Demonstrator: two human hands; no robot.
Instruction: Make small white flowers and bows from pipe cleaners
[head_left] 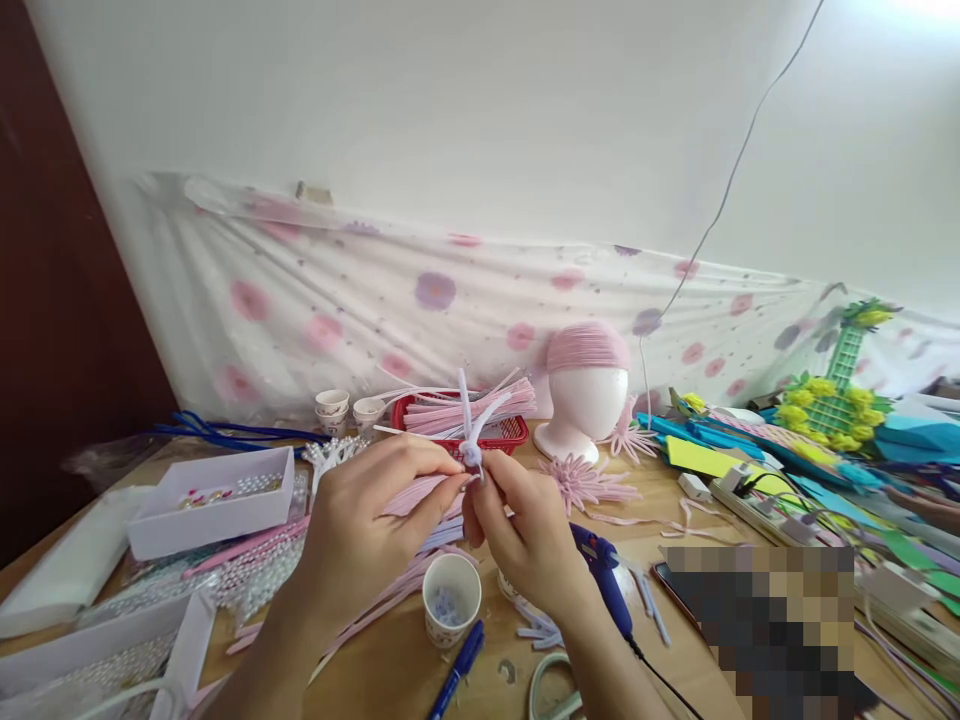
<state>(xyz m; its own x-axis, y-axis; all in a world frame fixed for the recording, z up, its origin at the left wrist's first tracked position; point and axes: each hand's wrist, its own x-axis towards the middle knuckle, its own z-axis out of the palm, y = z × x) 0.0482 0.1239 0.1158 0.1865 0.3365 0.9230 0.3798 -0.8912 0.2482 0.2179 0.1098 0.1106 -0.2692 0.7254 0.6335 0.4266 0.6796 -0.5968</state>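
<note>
Between my two hands, above the middle of the table, is a pale lilac pipe cleaner piece (472, 452) with a rounded knot and two ends sticking up. My left hand (382, 510) pinches it from the left with thumb and fingertips. From the other side my right hand (521, 520) grips it low down, thumb against the fingers. My fingertips hide its lower part. Below my hands stands a paper cup (451, 600) with small lilac bits inside. A blue marker (457, 672) lies beside the cup, and a blue glue gun (604, 575) is right of my right hand.
A red basket (516, 434) of pink pipe cleaners and a white foam head (589, 400) stand behind. White boxes (225, 500) and strung pearls (262, 560) lie left. Power strips (772, 515), a pixelated dark patch (780, 630) and a yellow-flowered guitar shape (832, 400) are right.
</note>
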